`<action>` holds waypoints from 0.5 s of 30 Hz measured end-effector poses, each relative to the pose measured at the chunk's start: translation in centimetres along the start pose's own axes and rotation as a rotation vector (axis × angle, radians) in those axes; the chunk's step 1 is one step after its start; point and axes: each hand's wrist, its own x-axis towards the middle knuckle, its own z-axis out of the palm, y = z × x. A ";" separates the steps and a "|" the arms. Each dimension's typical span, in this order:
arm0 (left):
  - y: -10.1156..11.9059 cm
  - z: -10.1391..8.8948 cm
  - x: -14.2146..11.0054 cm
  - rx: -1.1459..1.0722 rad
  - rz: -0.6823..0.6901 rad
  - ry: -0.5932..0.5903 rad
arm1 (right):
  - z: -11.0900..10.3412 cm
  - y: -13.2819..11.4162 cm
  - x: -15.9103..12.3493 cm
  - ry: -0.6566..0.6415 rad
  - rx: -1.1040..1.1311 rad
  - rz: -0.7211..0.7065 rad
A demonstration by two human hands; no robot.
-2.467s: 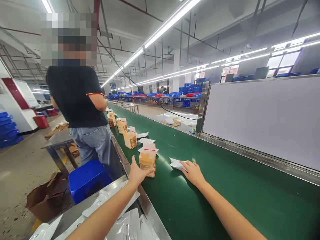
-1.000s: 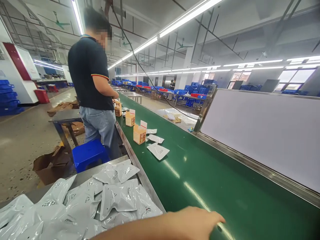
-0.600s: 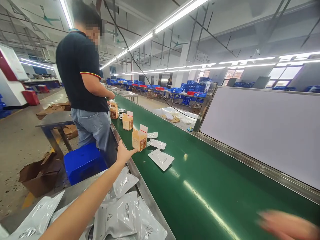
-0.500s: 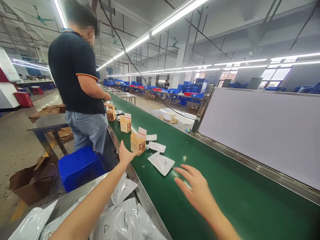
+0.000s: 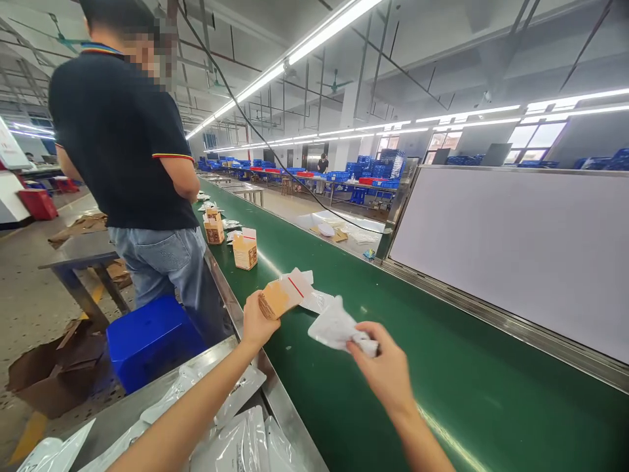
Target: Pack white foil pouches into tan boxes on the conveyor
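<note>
Head view | our left hand [image 5: 256, 322] grips the carton [image 5: 282, 296], tilted over the belt [image 5: 442, 367], open flap pointing right | our right hand [image 5: 381, 367] pinches the white pouch [image 5: 334, 324] just right of the carton mouth, the two near but apart

Your left hand [image 5: 256, 322] is gripping a small carton [image 5: 281, 296] over the near edge of the belt [image 5: 442, 367], just left of the pouch [image 5: 335, 326] your right hand [image 5: 384, 373] is pinching. Two more cartons [image 5: 245, 249] are standing farther along, beside a person [image 5: 132, 170]. Loose pouches [image 5: 236, 439] are lying on the side table [image 5: 147, 410] at your left
</note>
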 end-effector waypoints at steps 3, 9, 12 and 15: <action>2.9 -1.5 -3.6 -0.030 0.102 -0.129 | -5.3 -2.9 -1.2 0.430 0.128 -0.287; 8.9 -1.9 -10.0 -0.068 0.345 -0.192 | -8.0 -4.9 -3.6 0.117 -0.244 -0.896; 10.3 -1.3 -12.1 -0.008 0.500 -0.166 | -8.6 -4.7 -5.6 -0.029 -0.420 -0.990; 10.7 -0.5 -13.4 -0.006 0.547 -0.168 | -10.6 -4.5 -7.3 -0.268 -0.491 -0.871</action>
